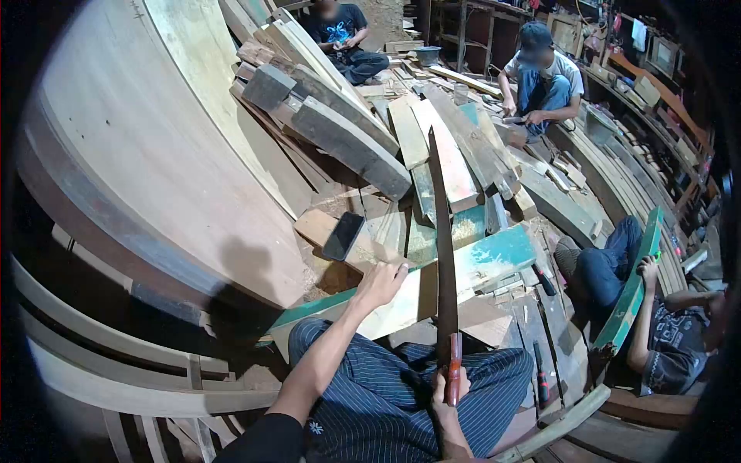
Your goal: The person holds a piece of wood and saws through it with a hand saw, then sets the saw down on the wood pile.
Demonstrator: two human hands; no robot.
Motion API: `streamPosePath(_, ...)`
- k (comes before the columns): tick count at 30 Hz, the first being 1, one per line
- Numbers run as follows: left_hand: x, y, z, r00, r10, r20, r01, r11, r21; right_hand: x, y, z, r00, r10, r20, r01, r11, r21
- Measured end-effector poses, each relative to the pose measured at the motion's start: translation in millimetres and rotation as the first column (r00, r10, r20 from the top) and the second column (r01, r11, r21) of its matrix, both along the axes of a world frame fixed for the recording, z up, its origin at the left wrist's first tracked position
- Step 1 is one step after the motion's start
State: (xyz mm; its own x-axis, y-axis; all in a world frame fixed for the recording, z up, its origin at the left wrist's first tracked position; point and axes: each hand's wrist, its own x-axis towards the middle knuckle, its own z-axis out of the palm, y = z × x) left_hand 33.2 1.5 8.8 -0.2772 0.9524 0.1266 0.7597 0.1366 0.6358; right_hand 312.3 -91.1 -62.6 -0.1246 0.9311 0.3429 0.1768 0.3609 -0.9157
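Note:
My right hand [448, 392] is wrapped around the red-brown wooden handle of a handsaw [445, 262], low in front of my lap. Its long dark blade points up and away, tapering to a tip, and crosses over a plank in this view. That wooden plank [502, 255], pale with worn green paint, lies slantwise before my knees. My left hand [384, 283] grips the plank's upper edge left of the blade, fingers curled over it. Just beyond this hand, a black phone [343, 236] rests on a piece of wood.
Stacked timber [351, 147] rises ahead. A large curved wooden panel [154, 154] stands at the left. Red-and-black handled tools [542, 378] lie on boards at the right. One person [679, 332] holds a green plank [633, 285]; two others [544, 81] sit farther back.

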Motion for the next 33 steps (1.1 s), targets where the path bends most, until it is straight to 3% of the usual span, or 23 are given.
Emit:
streamPosePath(8,-2.4,1.9,-5.1,1.0,0.004,0.0,-0.004,0.999,-0.035,2.9,1.4,-8.0,0.999,0.005,0.033,-0.007,0.998,0.062)
streamPosePath(11,0.3,-0.4,4.1,1.0,0.0,-0.021,0.0,0.999,-0.044,1.7,0.0,-8.5,0.999,0.015,-0.031,-0.016,1.0,-0.022)
streamPosePath(22,0.2,-0.6,-4.4,1.0,0.013,0.004,-0.013,0.998,0.06,2.5,1.2,-10.9,0.999,0.02,-0.029,-0.019,1.0,0.008)
streamPosePath(33,0.9,-1.5,4.6,1.0,0.005,-0.002,-0.005,1.0,-0.025,0.2,2.2,-2.8,1.0,0.005,-0.015,-0.004,0.999,0.043)
